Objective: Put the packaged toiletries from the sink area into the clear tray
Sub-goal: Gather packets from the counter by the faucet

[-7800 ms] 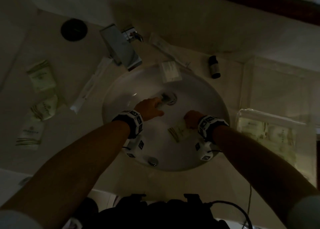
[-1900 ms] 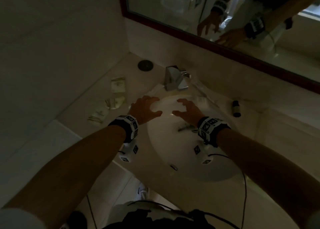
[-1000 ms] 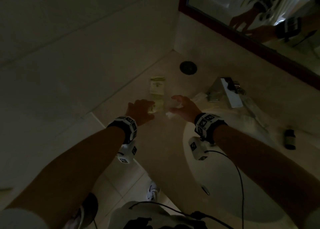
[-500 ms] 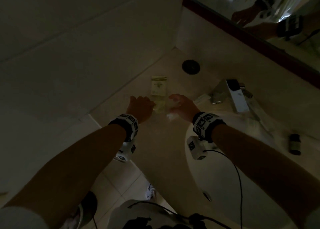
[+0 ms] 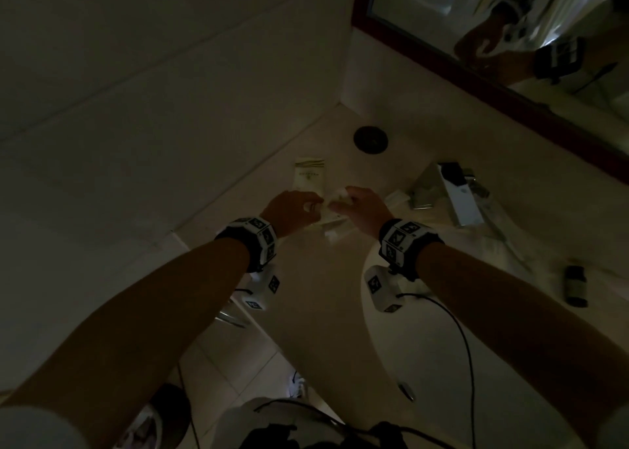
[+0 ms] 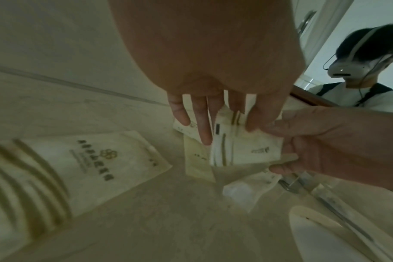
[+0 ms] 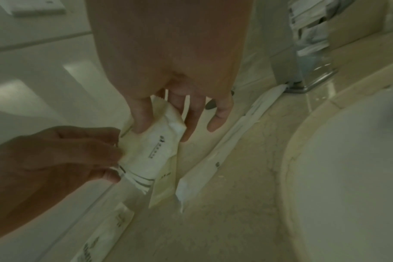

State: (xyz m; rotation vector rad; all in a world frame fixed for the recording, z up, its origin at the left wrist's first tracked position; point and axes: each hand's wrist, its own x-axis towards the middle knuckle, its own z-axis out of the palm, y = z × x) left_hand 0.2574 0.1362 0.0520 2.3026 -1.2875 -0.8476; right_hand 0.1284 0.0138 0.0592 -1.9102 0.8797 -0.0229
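Here the left hand (image 5: 292, 211) and right hand (image 5: 366, 207) both pinched one packet (image 6: 244, 148) just above the counter (image 5: 316, 292), left of the sink (image 7: 348, 159). It looked light, thin and crinkly, probably slippery; gripping its sealed edges seemed safest.

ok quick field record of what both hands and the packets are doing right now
left hand: pinches one end of the striped packet
right hand: holds the same packet's other end
flat packets: lying under it on the counter
large packet: lying apart, untouched
clear tray: not in view
faucet: beside the sink
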